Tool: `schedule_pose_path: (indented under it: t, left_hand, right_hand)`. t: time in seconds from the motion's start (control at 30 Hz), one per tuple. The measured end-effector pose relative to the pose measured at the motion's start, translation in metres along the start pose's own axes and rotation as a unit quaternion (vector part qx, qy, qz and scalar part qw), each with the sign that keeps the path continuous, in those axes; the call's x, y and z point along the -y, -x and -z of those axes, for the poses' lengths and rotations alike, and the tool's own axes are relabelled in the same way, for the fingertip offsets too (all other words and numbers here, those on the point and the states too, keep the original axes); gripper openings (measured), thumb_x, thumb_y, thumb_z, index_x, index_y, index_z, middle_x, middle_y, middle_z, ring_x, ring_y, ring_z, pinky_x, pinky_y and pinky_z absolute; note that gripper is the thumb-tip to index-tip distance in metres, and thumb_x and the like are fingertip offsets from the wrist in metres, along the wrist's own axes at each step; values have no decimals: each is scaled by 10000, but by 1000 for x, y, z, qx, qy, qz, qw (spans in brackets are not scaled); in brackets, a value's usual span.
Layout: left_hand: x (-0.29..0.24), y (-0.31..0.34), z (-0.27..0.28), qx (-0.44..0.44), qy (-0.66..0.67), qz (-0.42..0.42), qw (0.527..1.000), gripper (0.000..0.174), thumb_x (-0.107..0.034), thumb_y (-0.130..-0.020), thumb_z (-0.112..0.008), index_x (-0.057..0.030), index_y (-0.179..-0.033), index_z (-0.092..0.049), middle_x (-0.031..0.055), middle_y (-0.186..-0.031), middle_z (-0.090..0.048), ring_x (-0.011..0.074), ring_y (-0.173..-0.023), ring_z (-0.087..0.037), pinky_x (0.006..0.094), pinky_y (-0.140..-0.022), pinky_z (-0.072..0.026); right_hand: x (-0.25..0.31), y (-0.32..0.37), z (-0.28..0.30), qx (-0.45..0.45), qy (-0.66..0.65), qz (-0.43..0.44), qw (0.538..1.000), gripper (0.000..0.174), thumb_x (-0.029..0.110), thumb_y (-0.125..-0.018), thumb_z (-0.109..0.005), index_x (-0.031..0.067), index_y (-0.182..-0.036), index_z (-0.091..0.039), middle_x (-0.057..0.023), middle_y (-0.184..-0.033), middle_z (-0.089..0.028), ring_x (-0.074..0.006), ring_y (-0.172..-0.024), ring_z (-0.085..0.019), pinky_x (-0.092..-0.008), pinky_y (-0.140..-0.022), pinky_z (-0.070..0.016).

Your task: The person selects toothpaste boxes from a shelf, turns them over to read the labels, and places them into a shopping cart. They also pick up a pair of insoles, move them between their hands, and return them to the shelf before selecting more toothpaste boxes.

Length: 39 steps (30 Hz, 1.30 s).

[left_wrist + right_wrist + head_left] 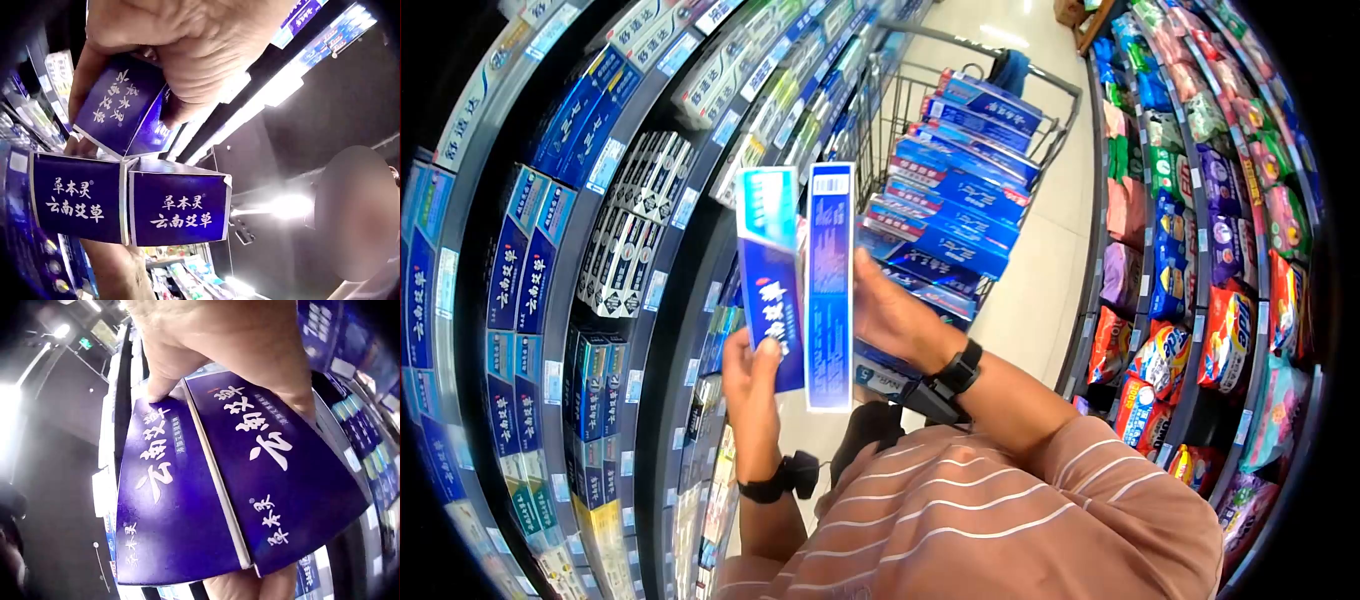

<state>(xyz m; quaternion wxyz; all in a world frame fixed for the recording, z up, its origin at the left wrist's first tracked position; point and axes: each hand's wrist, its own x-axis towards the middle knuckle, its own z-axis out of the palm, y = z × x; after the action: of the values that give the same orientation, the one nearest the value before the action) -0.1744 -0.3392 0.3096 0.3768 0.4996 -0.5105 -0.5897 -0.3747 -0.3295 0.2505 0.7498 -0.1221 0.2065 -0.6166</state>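
Note:
A blue-purple toothpaste box (772, 290) stands upright in my left hand (753, 395), the thumb lying across its lower front. Just to its right is another toothpaste box (830, 300), showing its narrow printed side and a barcode at the top. My right hand (895, 310) holds it from the right, its fingertips hidden behind. In the right wrist view, that hand spans two toothpaste boxes (169, 494) lying side by side, their long edges together. From the left wrist, the end faces of this pair (178, 209) appear right below the single box (122, 103) that the left hand grips.
Ahead stands a wire shopping cart (1055, 130) loaded with stacked blue toothpaste boxes (970, 210). Shelves of toothpaste (615, 275) line the left side. On the right, a shelf (1085, 330) carries bagged laundry products (1170, 345). Pale tiled floor (1040, 260) runs between.

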Motion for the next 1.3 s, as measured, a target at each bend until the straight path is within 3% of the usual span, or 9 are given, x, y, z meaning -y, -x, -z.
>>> schedule_pose_path:
  t: [0.23,0.37,0.5,0.73,0.83,0.87,1.0,1.2,1.3]
  left_hand:
    - [-5,-30,-113,139,10,-16,990,299,-230,-986,-642,17,-1133,-559,53,-963,-650,81,-851,-592,228,-745,-483]
    - [-15,-57,-180,194,11,-41,980,379,-318,-973,-653,21,-1124,-578,73,-980,-656,87,-875,-598,240,-800,-481]
    - [-12,-85,-241,226,37,-22,973,453,-414,-953,-650,23,-1057,-586,79,-959,-653,123,-812,-630,293,-634,-549]
    - [3,-152,-291,213,-98,-74,969,476,-412,-945,-621,64,-929,-642,83,-818,-676,155,-628,-627,311,-554,-521]
    - [16,-182,-301,138,-234,-141,952,521,-425,-938,-617,95,-922,-644,138,-839,-683,196,-681,-639,354,-613,-526]
    - [17,-186,-302,114,-296,-163,934,553,-437,-938,-596,98,-1069,-631,216,-910,-696,305,-806,-679,412,-759,-537]
    - [11,-188,-302,101,-340,-202,913,634,-472,-942,-550,13,-1349,-524,302,-1113,-660,454,-1064,-627,471,-954,-478]
    - [-2,-193,-301,173,-406,-256,860,600,-456,-935,-582,-4,-1330,-574,296,-1244,-608,425,-1189,-560,462,-1021,-436]
    - [3,-191,-301,191,-400,-293,847,605,-423,-915,-644,15,-1327,-579,281,-1281,-583,402,-1222,-539,431,-1043,-427]
  right_hand:
    - [105,63,32,-91,68,96,989,667,650,-920,-559,113,-1315,-555,-80,-1207,-678,-213,-1073,-673,-464,-902,-567]
    - [170,80,60,-185,166,108,963,679,659,-924,-551,119,-1336,-554,-91,-1218,-674,-231,-1066,-676,-504,-868,-574]
    - [235,67,97,-168,185,117,961,645,597,-933,-594,83,-1322,-584,-111,-1249,-669,-250,-1078,-668,-485,-979,-516]
    - [282,49,130,-248,234,106,934,607,469,-908,-703,-12,-1264,-601,-146,-1192,-689,-253,-1045,-679,-441,-967,-526]
    - [284,41,144,-270,264,116,919,570,391,-892,-740,-44,-1237,-611,-164,-1162,-694,-265,-1025,-683,-434,-933,-538]
    - [285,38,146,-285,283,108,909,554,365,-886,-748,-52,-1227,-616,-169,-1147,-697,-270,-1017,-685,-430,-919,-542]
    - [278,33,153,-359,400,136,832,614,295,-832,-773,-96,-1249,-551,-201,-1132,-669,-286,-997,-668,-423,-850,-552]
    - [272,36,162,-293,503,138,801,507,319,-880,-684,3,-1258,-567,-119,-1041,-679,-187,-857,-648,-314,-660,-496]
    - [263,37,162,-319,521,168,774,512,321,-876,-690,-15,-1245,-573,-112,-1026,-680,-186,-852,-644,-322,-687,-504]
